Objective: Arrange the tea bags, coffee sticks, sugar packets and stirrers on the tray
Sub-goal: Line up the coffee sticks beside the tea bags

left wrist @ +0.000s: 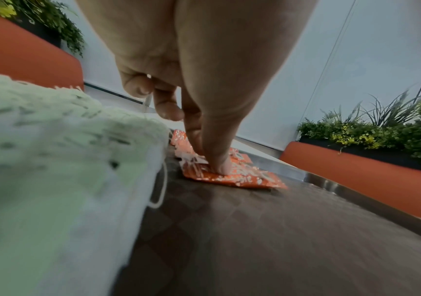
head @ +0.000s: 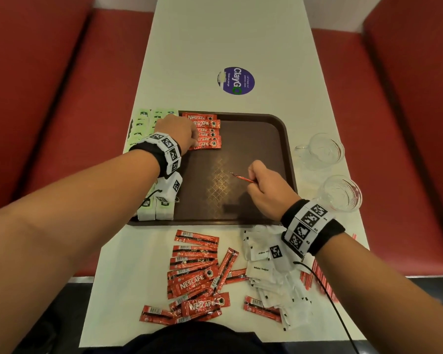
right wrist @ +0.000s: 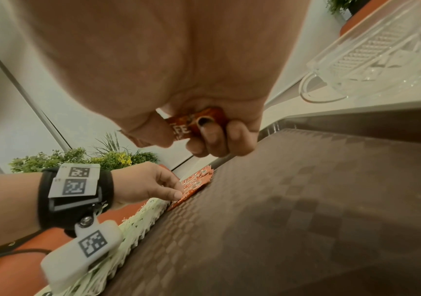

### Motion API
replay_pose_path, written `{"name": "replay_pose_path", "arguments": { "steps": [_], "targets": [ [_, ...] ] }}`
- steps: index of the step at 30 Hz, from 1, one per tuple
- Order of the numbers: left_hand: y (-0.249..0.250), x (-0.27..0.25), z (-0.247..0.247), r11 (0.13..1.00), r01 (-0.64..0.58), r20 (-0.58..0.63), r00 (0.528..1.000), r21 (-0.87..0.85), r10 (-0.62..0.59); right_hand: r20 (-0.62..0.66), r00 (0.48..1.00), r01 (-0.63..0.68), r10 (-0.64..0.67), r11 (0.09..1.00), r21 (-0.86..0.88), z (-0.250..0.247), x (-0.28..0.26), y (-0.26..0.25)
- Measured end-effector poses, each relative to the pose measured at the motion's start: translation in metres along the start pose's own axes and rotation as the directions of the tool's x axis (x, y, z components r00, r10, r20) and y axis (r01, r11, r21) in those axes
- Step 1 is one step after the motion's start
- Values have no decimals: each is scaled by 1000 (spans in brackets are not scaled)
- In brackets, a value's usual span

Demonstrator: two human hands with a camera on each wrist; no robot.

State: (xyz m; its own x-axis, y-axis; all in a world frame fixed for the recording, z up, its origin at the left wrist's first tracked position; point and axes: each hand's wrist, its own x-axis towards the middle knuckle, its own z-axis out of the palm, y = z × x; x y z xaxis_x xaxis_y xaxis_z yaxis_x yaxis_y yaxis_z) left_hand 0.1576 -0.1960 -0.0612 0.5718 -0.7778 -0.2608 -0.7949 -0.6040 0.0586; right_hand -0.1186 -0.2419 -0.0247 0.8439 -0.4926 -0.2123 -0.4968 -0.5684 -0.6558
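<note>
Left fingers point(left wrist: 219, 160) extended, tips pressing the row of coffee sticks point(head: 207, 132) at tray's point(head: 284, 129) far-left corner. Left hand point(head: 175, 132) arched, wrist raised. Right hand point(head: 267, 186) curled, pinching one coffee stick point(right wrist: 194, 124) above mid-tray. Tea bags point(head: 141, 123) along left rim. Loose sticks, sugar packets point(head: 271, 279) on near surface point(head: 215, 42).

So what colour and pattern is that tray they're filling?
The tray is dark brown with a woven checker texture, clearest in the right wrist view.
</note>
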Motion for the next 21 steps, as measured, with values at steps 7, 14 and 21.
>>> {"name": "replay_pose_path", "arguments": {
  "steps": [7, 14, 21],
  "targets": [
    [-2, -6, -7, 998, -67, -90, 994, -18, 65, 17, 1000, 22, -21, 998, -67, 3, 12, 1],
    [12, -49, -33, 800, -495, -93, 864, -338, 495, 46, 999, 16, -13, 998, -56, 4, 20, -4],
    [17, -70, -16, 780, -597, 29, 790, -188, 612, 43, 999, -7, 11, 996, -90, 11, 21, -10]
  ]
}}
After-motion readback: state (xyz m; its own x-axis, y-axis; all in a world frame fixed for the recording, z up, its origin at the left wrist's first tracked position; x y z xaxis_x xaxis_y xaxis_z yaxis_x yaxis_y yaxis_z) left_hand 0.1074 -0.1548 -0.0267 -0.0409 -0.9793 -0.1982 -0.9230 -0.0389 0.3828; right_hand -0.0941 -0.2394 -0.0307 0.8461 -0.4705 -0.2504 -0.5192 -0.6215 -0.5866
